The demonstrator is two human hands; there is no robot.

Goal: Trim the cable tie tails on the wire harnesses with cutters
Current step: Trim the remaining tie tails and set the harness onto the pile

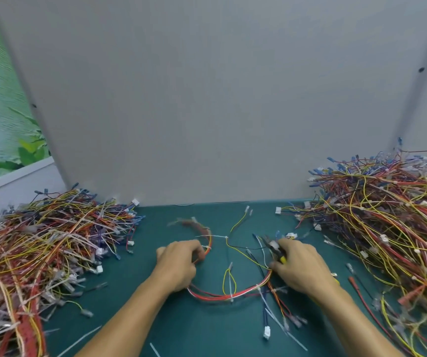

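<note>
Left hand point(177, 266) grips wire harness point(229, 295); right hand point(301, 269) holds cutters point(274, 247).

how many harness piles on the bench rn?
2: one pile at left, one pile at right, each running out of frame. A single harness lies between the hands.

Wiring assembly workbench: green mat point(181, 331), heaped harness piles point(40, 248), grey partition point(207, 99).
</note>
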